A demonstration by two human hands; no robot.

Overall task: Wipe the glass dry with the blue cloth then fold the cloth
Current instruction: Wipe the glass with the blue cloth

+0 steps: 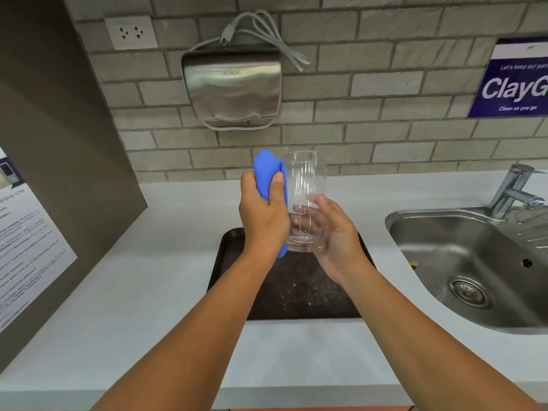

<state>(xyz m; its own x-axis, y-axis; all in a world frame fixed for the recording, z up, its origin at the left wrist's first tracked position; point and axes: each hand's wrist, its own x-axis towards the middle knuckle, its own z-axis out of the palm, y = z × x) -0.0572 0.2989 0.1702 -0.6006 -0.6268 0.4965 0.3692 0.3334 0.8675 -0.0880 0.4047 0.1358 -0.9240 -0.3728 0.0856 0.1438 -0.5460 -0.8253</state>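
A tall clear glass (305, 179) is held upright in the air above a dark tray (299, 292). My right hand (335, 238) grips its lower half, fingers wrapped behind the base and showing through the glass. My left hand (262, 216) is shut on a bunched blue cloth (268, 170), which is pressed against the left outer wall of the glass. The cloth sticks out above my fingers and a small end shows below my palm.
The tray lies on a white counter (142, 292). A steel sink (474, 262) with a tap (516, 188) is at the right. A steel wall dispenser (232, 84), a socket (130, 32) and a brick wall are behind. A dark side panel with a notice (26, 241) stands left.
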